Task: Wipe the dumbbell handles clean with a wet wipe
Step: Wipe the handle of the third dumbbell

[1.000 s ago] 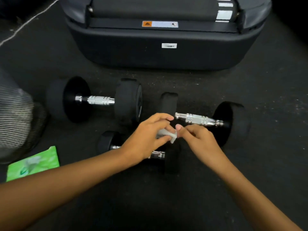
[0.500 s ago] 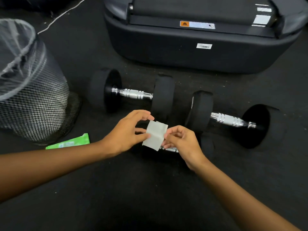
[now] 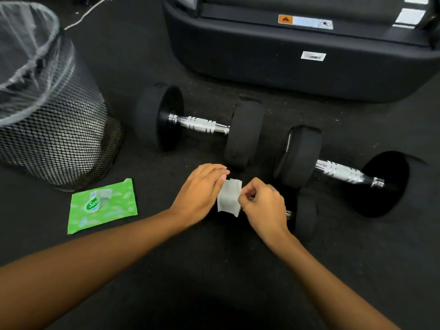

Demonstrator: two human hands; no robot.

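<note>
A small white wet wipe [image 3: 229, 197] is stretched between my left hand [image 3: 199, 196] and my right hand [image 3: 263, 206], each pinching one side of it above the floor. Two black dumbbells with chrome handles lie on the dark floor: the left dumbbell [image 3: 199, 125] just beyond my hands, the right dumbbell [image 3: 340, 172] further right. A third, smaller dumbbell [image 3: 306, 211] lies under my right hand, mostly hidden by it.
A black mesh waste bin [image 3: 47, 108] with a clear liner stands at the left. A green pack of wet wipes [image 3: 102, 206] lies on the floor in front of it. A large black machine base [image 3: 297, 55] fills the back.
The view has swung left, bringing the bin and the green pack fully in. The wipe, crumpled between my fingers a second ago, is now spread open between both hands.
</note>
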